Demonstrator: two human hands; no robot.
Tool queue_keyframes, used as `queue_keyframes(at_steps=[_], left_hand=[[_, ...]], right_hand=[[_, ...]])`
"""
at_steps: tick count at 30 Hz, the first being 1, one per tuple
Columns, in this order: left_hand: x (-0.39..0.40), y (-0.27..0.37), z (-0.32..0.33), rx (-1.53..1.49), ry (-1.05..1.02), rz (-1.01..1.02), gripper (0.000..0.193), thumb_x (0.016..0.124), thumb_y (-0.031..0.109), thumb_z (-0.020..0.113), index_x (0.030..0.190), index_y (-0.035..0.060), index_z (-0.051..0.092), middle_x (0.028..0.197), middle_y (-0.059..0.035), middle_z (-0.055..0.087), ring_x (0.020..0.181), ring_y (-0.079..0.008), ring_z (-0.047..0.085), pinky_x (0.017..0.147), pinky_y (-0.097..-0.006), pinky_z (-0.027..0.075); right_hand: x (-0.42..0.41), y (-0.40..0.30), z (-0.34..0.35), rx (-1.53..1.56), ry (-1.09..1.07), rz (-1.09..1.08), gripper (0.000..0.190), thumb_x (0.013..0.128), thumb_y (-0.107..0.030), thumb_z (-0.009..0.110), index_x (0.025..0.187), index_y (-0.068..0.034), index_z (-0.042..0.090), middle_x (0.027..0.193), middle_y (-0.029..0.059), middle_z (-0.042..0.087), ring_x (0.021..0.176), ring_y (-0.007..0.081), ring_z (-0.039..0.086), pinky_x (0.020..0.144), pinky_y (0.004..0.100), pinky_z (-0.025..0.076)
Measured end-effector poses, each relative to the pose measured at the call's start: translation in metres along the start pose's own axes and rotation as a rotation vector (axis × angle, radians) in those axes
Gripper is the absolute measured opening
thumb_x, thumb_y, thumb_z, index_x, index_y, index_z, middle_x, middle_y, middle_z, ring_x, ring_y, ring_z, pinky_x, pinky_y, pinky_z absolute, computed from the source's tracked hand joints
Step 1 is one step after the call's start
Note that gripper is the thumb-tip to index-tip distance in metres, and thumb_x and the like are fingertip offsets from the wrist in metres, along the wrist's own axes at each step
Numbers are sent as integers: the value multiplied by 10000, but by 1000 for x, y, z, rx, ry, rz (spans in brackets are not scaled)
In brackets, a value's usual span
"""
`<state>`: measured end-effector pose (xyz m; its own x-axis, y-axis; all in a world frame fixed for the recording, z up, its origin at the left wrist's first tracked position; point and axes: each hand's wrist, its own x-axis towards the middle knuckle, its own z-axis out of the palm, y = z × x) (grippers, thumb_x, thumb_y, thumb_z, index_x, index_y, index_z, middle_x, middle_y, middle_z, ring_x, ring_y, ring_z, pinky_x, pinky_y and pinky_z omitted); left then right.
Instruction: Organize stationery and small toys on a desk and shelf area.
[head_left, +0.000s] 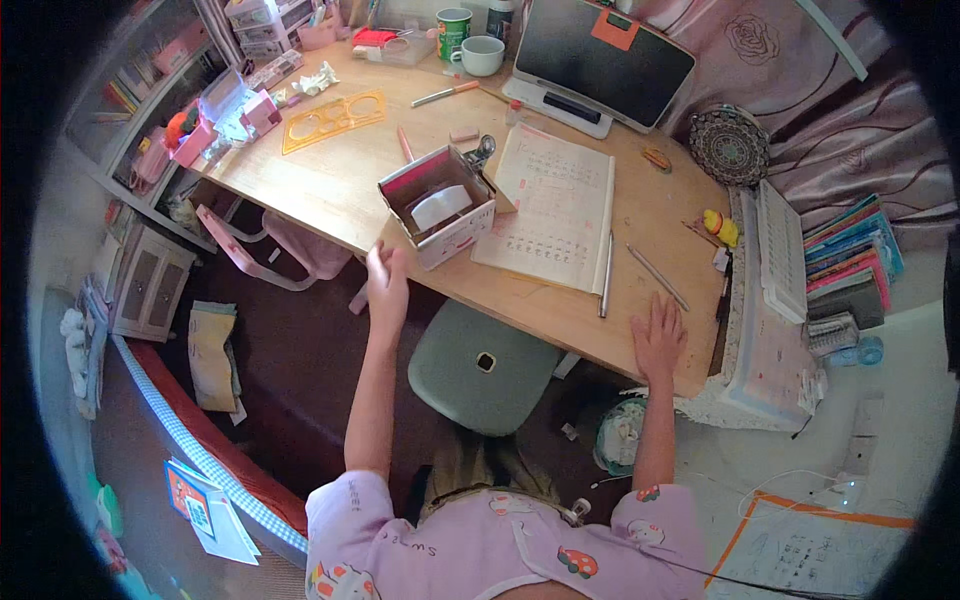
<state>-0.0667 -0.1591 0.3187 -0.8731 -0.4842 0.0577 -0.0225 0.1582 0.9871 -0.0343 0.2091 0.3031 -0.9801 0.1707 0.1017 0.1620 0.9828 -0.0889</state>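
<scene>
My left hand (388, 268) is raised at the desk's front edge, just below the near left corner of a small open cardboard box (454, 238); whether it touches the box I cannot tell. Inside the box lies a white curved object (441, 208). My right hand (658, 337) rests flat on the wooden desk near its front right edge, fingers spread and holding nothing. Just beyond its fingertips lies a grey pencil (657, 277). A silver pen (606, 276) lies along the right edge of an open notebook (551, 202) with handwriting, which is right of the box.
A monitor (600, 60) stands at the back, beside a white mug (480, 56) and a green can (453, 34). An orange stencil ruler (334, 120) lies back left. A grey-green stool (484, 367) is below the desk's edge. A filled waste bin (621, 437) stands beside my right forearm.
</scene>
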Motion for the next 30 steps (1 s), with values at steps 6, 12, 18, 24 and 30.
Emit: queue_keyframes(at_steps=[6, 12, 18, 24, 30], left_hand=[[33, 9, 17, 287, -250, -105, 598, 669, 259, 498, 1093, -79, 244, 833, -177, 496, 736, -225, 509, 649, -297, 417], [7, 31, 14, -92, -345, -191, 529, 631, 103, 445, 1112, -8, 256, 847, -133, 484, 710, -149, 514, 488, -244, 455], [-49, 49, -24, 255, -185, 111, 421, 644, 19, 375, 1060, -19, 326, 732, -263, 483, 722, -350, 502, 617, -355, 394], [-96, 38, -68, 548, -169, 177, 382, 654, 13, 357, 1031, -46, 350, 759, -261, 491, 706, -366, 492, 622, -399, 380], [-118, 44, -107, 664, -78, 284, 327, 661, -5, 362, 984, -41, 398, 793, -237, 502, 725, -355, 492, 633, -393, 392]], right_hand=[[4, 4, 2, -61, 8, -2, 536, 726, -413, 388, 1190, -191, 238, 1232, 116, 190, 1133, 264, 168, 874, 489, 130], [8, 5, 2, -45, 28, 0, 543, 722, -429, 390, 1188, -197, 237, 1228, 111, 198, 1132, 261, 171, 868, 495, 140], [0, 13, 2, -48, 33, -13, 537, 724, -425, 394, 1189, -210, 234, 1224, 110, 205, 1133, 260, 170, 863, 496, 148], [-5, 9, 6, -44, 25, -31, 528, 730, -426, 385, 1185, -201, 244, 1223, 119, 211, 1129, 273, 180, 864, 492, 152], [-7, 3, 6, -3, 98, -53, 502, 733, -412, 387, 1158, -160, 297, 1202, 140, 249, 1114, 279, 213, 870, 468, 163]])
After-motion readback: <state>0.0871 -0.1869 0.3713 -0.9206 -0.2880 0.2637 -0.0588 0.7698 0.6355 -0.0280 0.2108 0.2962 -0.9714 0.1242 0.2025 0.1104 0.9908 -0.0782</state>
